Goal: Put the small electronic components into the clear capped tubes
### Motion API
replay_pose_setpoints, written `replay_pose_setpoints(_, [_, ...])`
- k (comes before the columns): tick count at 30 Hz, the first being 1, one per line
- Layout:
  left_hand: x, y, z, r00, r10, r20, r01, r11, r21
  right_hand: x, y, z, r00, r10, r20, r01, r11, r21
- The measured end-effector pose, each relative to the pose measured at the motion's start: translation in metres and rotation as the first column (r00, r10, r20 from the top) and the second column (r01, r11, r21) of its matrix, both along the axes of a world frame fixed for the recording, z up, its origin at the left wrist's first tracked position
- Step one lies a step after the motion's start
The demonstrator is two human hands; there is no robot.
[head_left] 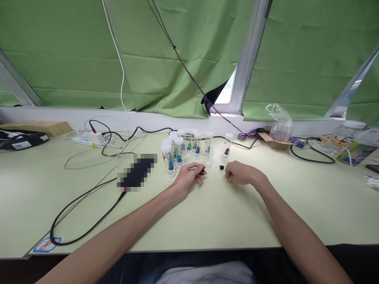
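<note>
My left hand (188, 176) is closed in a pinch on a small black part (202, 172), its shape mostly covered by the fingertips. My right hand (239, 172) has its fingers curled together just above the table; what they hold, if anything, is hidden. Close to its fingertips is a small black round piece (222, 167); I cannot tell whether the two are joined. Beyond my hands stand several clear white-capped tubes (166, 154) with blue or green pieces on thin stems inside. One separate tube (227, 146) contains a black piece with a thin stem.
A phone-like dark device (137, 172), blurred out, lies at left with a black cable (89, 193). A white power strip (94, 138) is at the back left. At the back right are an open cardboard box (274, 144) with a plastic bag (280, 124) and a clear jar (340, 138).
</note>
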State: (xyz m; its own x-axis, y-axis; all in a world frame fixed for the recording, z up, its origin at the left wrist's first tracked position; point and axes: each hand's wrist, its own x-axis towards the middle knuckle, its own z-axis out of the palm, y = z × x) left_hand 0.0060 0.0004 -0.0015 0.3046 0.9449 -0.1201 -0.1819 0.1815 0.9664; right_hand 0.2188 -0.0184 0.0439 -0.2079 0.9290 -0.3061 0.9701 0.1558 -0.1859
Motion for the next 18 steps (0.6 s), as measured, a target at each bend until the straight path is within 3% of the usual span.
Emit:
replay_pose_setpoints(9, [0.001, 0.001, 0.000, 1.000, 0.006, 0.002, -0.006, 1.000, -0.008, -0.018, -0.009, 0.001, 0.985, 0.011, 0.175, -0.022, 0.998, 0.063])
replay_pose_setpoints(18, [0.002, 0.000, 0.001, 1.000, 0.009, -0.001, -0.009, 1.000, -0.001, -0.019, -0.007, -0.001, 0.998, 0.038, 0.056, -0.042, 0.996, 0.074])
